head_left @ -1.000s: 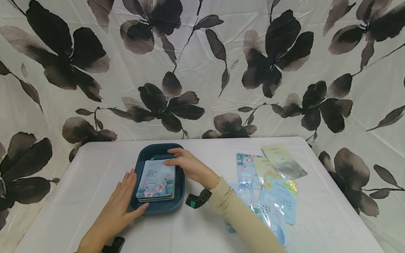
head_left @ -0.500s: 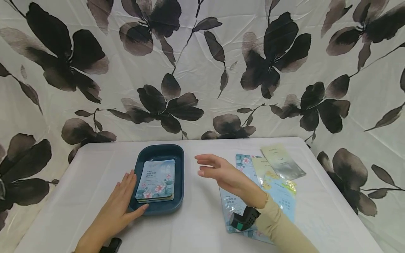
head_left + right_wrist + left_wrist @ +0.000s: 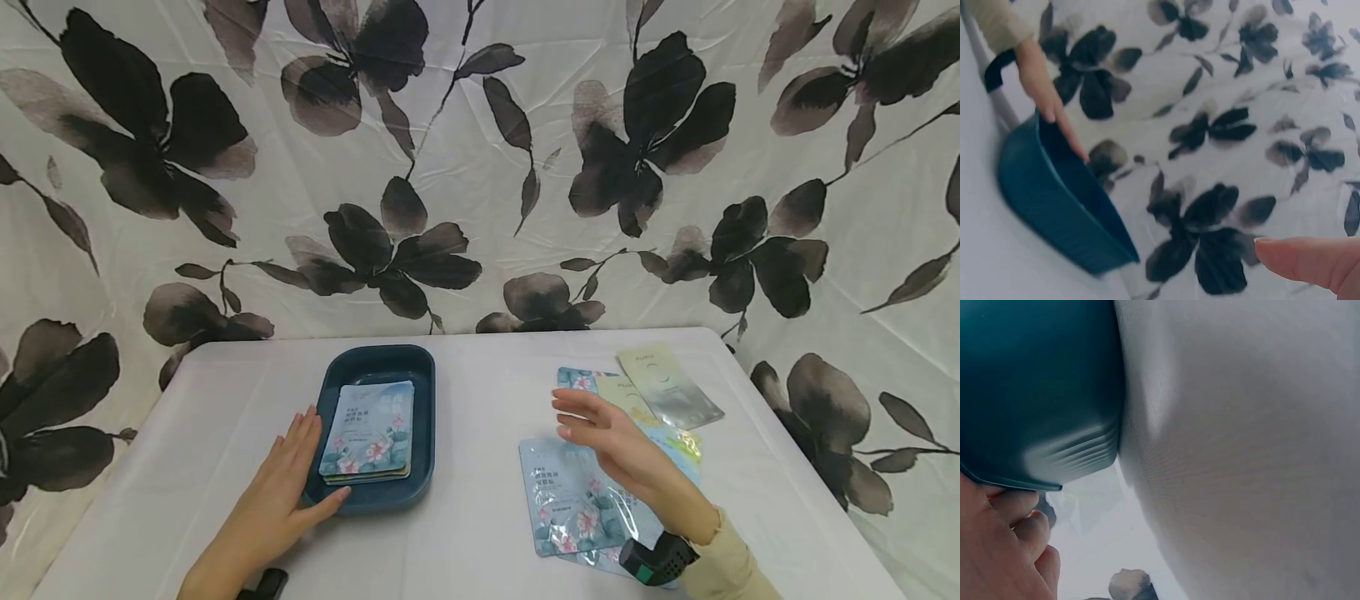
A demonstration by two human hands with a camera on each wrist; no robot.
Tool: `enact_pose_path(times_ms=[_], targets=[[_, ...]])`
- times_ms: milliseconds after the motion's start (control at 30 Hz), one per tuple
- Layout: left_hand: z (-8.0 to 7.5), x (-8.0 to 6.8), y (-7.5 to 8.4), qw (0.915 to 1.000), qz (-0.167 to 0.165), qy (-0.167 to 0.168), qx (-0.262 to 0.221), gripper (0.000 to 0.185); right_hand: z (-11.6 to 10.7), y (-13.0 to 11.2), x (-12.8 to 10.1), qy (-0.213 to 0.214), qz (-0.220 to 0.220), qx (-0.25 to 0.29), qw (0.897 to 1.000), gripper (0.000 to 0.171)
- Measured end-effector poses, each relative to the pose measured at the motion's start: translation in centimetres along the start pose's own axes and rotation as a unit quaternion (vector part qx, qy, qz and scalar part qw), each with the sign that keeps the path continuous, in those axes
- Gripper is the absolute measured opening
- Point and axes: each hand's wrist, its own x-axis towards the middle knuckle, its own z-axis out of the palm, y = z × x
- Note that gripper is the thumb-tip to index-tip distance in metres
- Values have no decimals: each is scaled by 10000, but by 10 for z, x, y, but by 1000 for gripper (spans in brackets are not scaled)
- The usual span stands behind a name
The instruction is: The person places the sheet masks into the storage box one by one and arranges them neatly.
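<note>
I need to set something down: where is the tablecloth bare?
The white tablecloth is bare between the dark-blue tray and the loose sachets, and between those and the tablecloth's right edge. Crowded: the tray's left side, with the left grip against it, and the overlapping loose sachets, partly hidden by the right grip.

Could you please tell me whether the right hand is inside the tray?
No, the right hand hovers above the packets, apart from the tray.
</note>
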Motion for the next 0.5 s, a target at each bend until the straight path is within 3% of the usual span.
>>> enact_pose_path(times_ms=[367, 500], targets=[[0, 0, 1, 10000, -22, 8, -34, 105, -34, 34, -20, 1196, 413, -117, 9919, 61], [-1, 0, 1, 10000, -30, 17, -36, 105, -39, 51, -22, 1531, 370, -658, 9853, 61]])
